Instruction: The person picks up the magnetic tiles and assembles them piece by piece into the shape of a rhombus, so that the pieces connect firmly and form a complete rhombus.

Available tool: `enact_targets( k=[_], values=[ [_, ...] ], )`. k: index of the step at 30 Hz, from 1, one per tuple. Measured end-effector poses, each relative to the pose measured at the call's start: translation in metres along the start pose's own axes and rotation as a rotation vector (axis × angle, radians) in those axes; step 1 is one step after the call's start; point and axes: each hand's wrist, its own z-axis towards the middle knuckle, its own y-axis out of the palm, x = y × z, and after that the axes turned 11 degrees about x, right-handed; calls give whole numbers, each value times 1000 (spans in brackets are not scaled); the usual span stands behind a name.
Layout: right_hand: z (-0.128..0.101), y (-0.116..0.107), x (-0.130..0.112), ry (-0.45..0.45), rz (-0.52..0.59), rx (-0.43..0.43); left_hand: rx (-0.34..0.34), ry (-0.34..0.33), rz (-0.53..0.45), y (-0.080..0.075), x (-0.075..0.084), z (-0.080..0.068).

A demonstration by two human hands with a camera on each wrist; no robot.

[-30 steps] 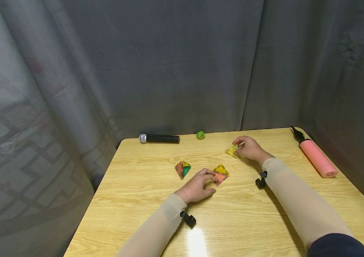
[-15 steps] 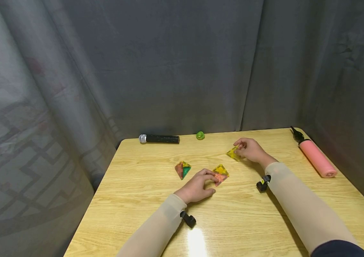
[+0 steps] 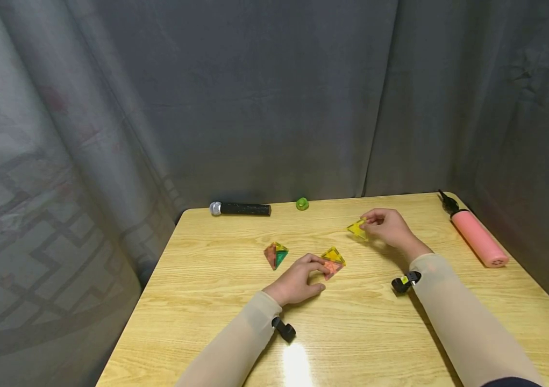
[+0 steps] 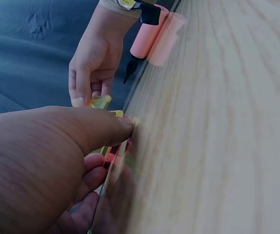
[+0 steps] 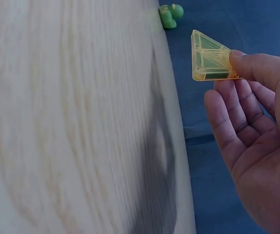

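From the head camera, a person in pale sleeves works at a light wooden worktop (image 3: 351, 333) set against dark grey curtains. The right hand (image 3: 390, 227) holds a yellow triangular tile (image 3: 357, 229) pinched between thumb and fingertips, lifted slightly above the wood towards the back right. The left hand (image 3: 298, 279) rests near the middle, its fingers curled against a yellow and orange tile pyramid (image 3: 333, 261). Just to the left sits a second pyramid (image 3: 275, 254) in orange, yellow and green. Along the back edge lie a black microphone (image 3: 240, 208) and a small green object (image 3: 302, 203); a pink hand pump (image 3: 478, 236) lies at the right edge. No writing or labels can be read anywhere.

From the left wrist camera, the left hand (image 4: 47, 165) fills the foreground, its thumb and fingers pressing on the orange and yellow tile edges (image 4: 114, 157). Beyond it, the right hand (image 4: 93, 63) grips the yellow tile (image 4: 100, 102), with the pink pump (image 4: 157, 36) behind.

From the right wrist camera, the right thumb and a finger pinch the clear yellow tile (image 5: 209, 62); the other fingers (image 5: 228, 122) are loosely spread. The green object (image 5: 170, 14) lies beyond.
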Motion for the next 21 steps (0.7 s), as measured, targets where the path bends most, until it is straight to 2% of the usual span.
enact_targets(
  k=[21],
  values=[
    [-25,-15,-7,4,58,78,4,-2,-5,1,-1,0]
  ],
)
